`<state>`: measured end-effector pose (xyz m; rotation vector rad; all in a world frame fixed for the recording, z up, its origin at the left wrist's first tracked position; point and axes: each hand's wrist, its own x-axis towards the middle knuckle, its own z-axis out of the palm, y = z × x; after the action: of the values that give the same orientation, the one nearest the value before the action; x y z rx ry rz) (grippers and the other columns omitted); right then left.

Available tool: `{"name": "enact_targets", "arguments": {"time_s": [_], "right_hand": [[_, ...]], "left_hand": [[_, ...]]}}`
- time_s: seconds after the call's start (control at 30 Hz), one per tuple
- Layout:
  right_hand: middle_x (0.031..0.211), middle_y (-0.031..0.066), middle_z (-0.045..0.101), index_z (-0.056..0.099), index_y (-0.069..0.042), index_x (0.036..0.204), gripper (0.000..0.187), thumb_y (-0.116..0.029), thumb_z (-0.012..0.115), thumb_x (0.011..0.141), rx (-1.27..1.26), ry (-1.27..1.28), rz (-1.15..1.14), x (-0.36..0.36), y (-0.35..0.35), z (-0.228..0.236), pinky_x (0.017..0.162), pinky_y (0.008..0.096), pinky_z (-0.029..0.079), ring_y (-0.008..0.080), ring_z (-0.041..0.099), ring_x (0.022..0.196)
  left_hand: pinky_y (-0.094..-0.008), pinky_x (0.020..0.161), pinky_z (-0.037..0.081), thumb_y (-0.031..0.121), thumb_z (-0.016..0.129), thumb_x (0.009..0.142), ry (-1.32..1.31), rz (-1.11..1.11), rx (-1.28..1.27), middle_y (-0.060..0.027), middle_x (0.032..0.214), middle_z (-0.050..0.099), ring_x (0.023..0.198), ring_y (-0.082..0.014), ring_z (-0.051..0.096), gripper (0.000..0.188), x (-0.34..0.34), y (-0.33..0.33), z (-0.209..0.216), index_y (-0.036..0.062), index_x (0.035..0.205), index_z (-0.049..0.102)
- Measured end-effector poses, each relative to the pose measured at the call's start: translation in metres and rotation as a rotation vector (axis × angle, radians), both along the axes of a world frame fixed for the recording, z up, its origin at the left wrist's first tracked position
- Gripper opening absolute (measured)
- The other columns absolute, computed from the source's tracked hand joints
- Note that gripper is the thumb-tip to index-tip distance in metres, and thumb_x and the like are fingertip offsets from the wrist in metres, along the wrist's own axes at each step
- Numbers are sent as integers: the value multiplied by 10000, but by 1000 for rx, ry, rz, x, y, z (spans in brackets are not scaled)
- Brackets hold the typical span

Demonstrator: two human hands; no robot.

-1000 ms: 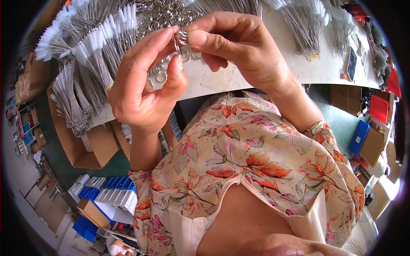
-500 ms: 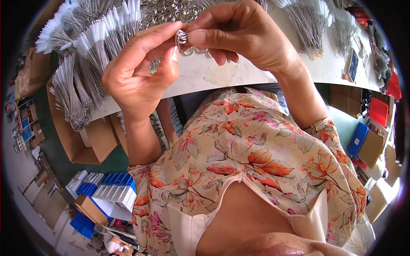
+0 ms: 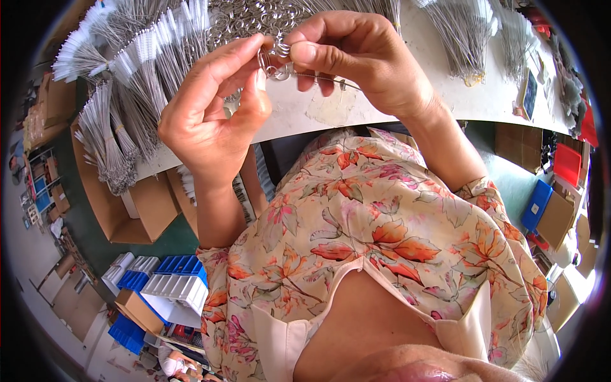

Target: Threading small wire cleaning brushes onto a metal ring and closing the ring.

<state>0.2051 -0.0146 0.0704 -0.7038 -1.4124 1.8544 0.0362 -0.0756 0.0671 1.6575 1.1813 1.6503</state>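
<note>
My left hand [image 3: 213, 105] is closed in a pinch, with a shiny metal ring [image 3: 261, 62] between thumb and forefinger. Close beside it, my right hand [image 3: 366, 60] pinches several small metal rings [image 3: 281, 49] with thumb and forefinger, its other fingers curled below. More loose rings [image 3: 277, 74] show just under the fingertips, and I cannot tell whether they are held. A thin twisted wire [image 3: 344, 83] runs out beneath my right fingers; its far end is hidden. Both hands are over the near edge of the white table [image 3: 324, 114].
A heap of metal rings [image 3: 245, 19] lies behind my hands. Bundles of wire-stemmed brushes with white bristles [image 3: 137, 57] crowd the left, with another bundle [image 3: 461, 38] at right. An open cardboard box [image 3: 146, 219] and blue and white plastic bins [image 3: 172, 286] stand at lower left.
The rings bunched between my fingertips have spread apart, and my hands have shifted slightly. The thin wire now shows beneath my right hand.
</note>
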Motion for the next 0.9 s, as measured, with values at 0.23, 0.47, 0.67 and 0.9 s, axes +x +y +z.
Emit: {"name": "enact_targets", "arguments": {"time_s": [0.23,0.47,0.67,0.9], "right_hand": [[691,15,614,628,-12,898,158,-163,615,850,4,-31,7,-5,1,14,483,175,413,46,552,567],[702,19,626,643,-8,893,134,-130,625,838,97,-179,204,3,18,17,475,181,411,51,564,564],[719,21,618,643,-11,894,139,-134,633,830,217,-279,153,5,11,15,483,182,409,47,547,576],[721,16,631,655,-27,887,131,-144,630,833,195,-62,-44,1,-7,2,510,184,432,46,528,574]], "left_hand": [[-245,737,527,-139,592,730,-20,-55,-39,-165,978,622,863,-168,617,276,-3,2,-2,-94,1002,598],[-252,755,534,-137,585,736,1,-47,84,-179,994,611,894,-196,618,276,-2,9,-13,-95,1008,594],[-248,743,530,-127,566,758,-104,-110,10,-182,1008,608,893,-189,616,263,-3,8,-20,-99,1019,584],[-247,727,526,-113,557,775,-231,-144,-66,-184,1030,602,870,-176,618,268,0,4,-12,-103,1042,570]]}}
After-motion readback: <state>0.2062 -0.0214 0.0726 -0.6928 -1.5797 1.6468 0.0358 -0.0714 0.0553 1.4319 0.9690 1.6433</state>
